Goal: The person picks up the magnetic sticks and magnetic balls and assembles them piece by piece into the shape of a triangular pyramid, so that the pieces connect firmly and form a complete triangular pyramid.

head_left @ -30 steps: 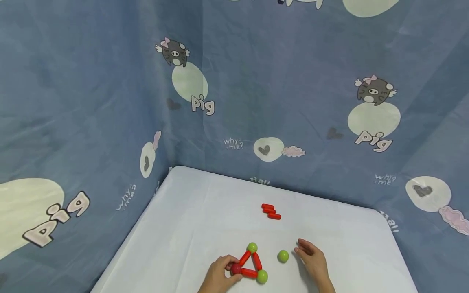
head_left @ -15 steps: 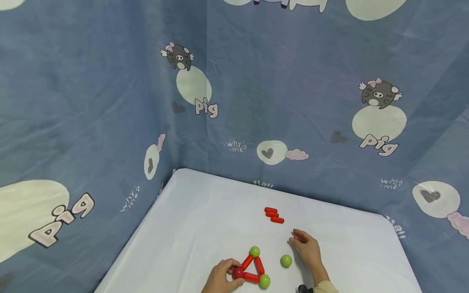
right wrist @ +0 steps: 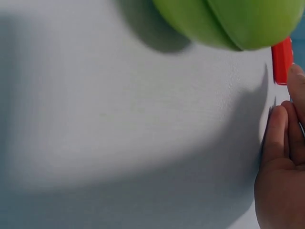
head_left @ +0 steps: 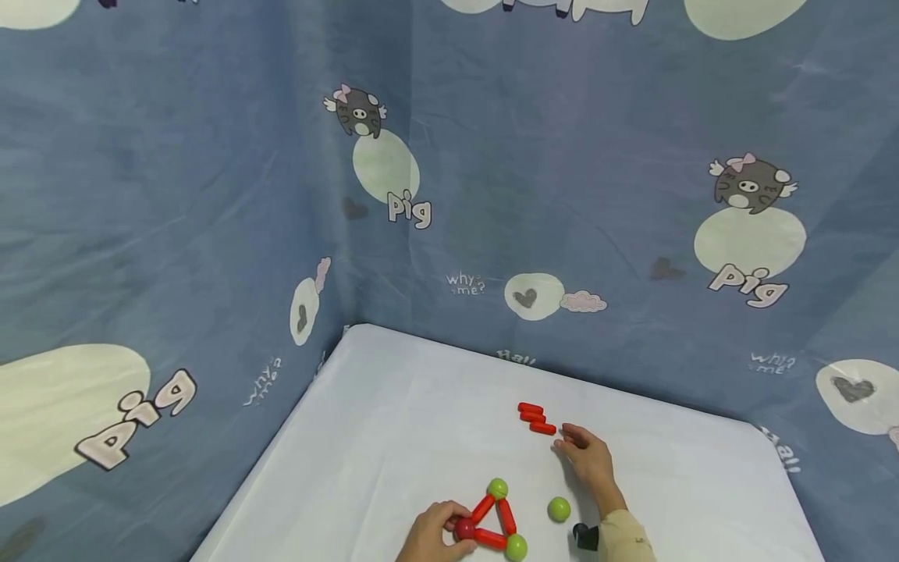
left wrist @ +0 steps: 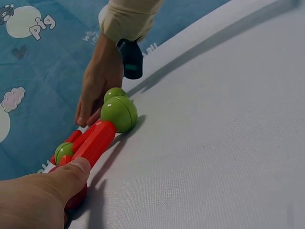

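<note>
Triangle (head_left: pixel 507 516) of glossy red rods (head_left: pixel 490 538) sits over on the white bench (head_left: pixel 393 437), cornered by two lime-green balls (head_left: pixel 498 489) and a dark red ball (head_left: pixel 465 528) that the left hand (head_left: pixel 434 534) pinches. The right hand (head_left: pixel 591 462), fingers (right wrist: pixel 276 129) parted and holding nothing, is just beside three loose red rods (head_left: pixel 533 417).

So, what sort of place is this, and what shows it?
Perhaps a screened-off play or filming corner, though the wider room is hidden: a white table stands against blue cloth printed with cartoon pigs, with red rods and a green ball lying loose.
</note>
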### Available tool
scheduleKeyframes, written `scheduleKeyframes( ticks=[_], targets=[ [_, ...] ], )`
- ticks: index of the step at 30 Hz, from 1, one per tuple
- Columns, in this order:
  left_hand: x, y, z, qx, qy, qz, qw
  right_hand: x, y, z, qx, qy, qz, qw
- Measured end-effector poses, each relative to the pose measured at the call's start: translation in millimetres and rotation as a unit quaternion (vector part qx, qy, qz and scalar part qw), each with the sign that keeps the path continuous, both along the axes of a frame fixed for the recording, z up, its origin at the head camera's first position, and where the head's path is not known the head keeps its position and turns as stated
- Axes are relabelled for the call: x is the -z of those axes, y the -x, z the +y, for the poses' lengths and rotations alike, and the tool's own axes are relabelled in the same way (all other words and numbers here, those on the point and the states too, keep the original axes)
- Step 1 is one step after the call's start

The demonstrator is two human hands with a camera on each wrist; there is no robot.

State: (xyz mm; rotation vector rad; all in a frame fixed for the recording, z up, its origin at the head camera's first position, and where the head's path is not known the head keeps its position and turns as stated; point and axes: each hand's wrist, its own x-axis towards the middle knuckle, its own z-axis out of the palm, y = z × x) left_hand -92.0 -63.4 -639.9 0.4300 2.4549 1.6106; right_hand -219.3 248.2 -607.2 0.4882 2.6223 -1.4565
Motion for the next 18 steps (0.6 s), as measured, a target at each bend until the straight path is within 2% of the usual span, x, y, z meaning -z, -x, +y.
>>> scheduleKeyframes(
  ticks=[8,18],
  targets=[
    [0.3,-0.8,1.1,-0.002,0.003,0.014,0.9999,1.4,8.7,0.8,-0.018,-0.013,0.009,0.9997],
    [2.3,1.1,0.5,0.001,-0.003,0.004,1.0000,1.0,13.9,0.3,-0.046,-0.033,0.017,0.9983]
  ],
)
